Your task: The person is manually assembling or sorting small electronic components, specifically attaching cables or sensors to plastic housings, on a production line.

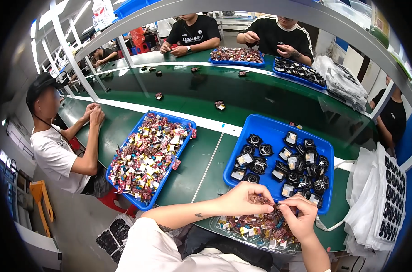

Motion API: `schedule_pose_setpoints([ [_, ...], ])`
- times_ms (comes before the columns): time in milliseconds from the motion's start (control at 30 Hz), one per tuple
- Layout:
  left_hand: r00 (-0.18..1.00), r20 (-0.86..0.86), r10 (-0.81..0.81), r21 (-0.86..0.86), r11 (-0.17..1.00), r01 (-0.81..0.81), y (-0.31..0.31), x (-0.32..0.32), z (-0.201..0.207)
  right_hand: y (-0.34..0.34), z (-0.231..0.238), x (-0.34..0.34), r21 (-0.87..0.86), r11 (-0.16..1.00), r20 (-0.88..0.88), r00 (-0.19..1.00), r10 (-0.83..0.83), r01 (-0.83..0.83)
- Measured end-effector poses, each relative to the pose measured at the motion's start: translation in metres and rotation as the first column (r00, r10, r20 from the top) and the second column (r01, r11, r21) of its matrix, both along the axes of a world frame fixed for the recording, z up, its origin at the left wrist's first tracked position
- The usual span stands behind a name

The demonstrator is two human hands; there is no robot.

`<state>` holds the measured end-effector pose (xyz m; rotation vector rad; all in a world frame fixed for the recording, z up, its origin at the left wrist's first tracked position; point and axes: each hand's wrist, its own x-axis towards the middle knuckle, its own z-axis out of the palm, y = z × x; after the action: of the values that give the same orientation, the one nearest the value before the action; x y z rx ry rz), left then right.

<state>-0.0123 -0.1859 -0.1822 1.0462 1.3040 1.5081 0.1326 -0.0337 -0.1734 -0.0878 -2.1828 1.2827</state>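
Observation:
My left hand (247, 199) is closed in a pinch on a small reddish circuit board (261, 200). Thumb and fingertips of my right hand (301, 215) meet at the board's right end, closed on a small dark bit too tiny to make out. Both hands are just above a clear plastic tray heaped with similar circuit boards (256, 228). Beyond them lies a blue tray (249, 124) of black round-faced cases like watch bodies (259, 165), several with pale rectangular pieces on them.
Left of my arm, another blue tray (158, 192) overflows with circuit boards. White sheets of black parts (387, 195) are stacked at the right. A green conveyor (179, 99) carries scattered pieces past a co-worker at the left (61, 145) and others opposite. A metal frame (242, 7) spans overhead.

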Motion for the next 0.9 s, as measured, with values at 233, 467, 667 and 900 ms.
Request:
schedule_pose_setpoints([
  [233, 0.997, 0.071, -0.022, -0.016, 1.0, 0.023, 0.0, -0.005, 0.001, 0.005, -0.009, -0.003, -0.253, 0.956, -0.031, 0.989, 0.147, -0.15],
  [467, 0.992, -0.111, -0.058, 0.022, 0.998, 0.061, 0.002, -0.008, -0.005, 0.003, -0.009, -0.001, -0.188, 0.962, -0.003, 0.98, 0.199, -0.196],
  [667, 0.958, 0.136, -0.252, 0.065, 0.967, 0.245, -0.001, -0.006, -0.002, -0.001, -0.002, 0.002, -0.216, 0.953, 0.032, 0.974, 0.225, -0.213],
  [900, 0.951, 0.168, -0.261, 0.06, 0.965, 0.254, -0.001, -0.004, 0.003, 0.001, -0.007, 0.0, -0.295, 0.909, -0.032, 0.954, 0.3, -0.295],
])
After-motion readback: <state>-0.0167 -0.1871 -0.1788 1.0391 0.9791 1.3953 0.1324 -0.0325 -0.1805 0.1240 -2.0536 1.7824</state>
